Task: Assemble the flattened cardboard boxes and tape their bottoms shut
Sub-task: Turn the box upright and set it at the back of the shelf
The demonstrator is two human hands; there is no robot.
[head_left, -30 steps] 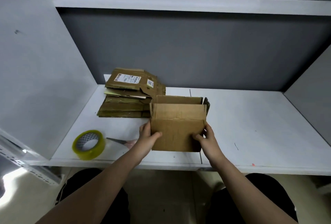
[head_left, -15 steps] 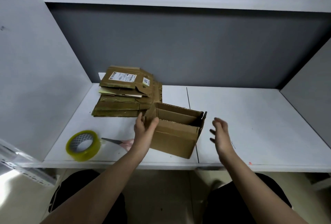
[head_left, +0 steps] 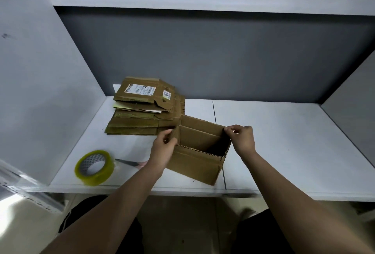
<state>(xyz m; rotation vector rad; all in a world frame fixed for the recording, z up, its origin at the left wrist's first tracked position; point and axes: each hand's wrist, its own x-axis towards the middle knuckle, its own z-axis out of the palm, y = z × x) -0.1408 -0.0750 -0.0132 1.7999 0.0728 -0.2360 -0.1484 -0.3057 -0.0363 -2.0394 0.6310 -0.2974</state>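
Our left hand (head_left: 164, 148) pinches the left flap of the box (head_left: 199, 152) between our hands, and our right hand (head_left: 242, 139) pinches the right flap. Half a second ago our right hand hovered open, clear of the box.

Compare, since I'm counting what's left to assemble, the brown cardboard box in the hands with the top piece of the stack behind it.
The opened brown cardboard box stands as a hollow shape; the flattened cardboard piece atop the stack lies collapsed. The box's visible sides are bare; the flattened piece carries white labels. The left hand and right hand pinch the box's end flaps; the flattened piece lies untouched. Both are brown corrugated cardboard.
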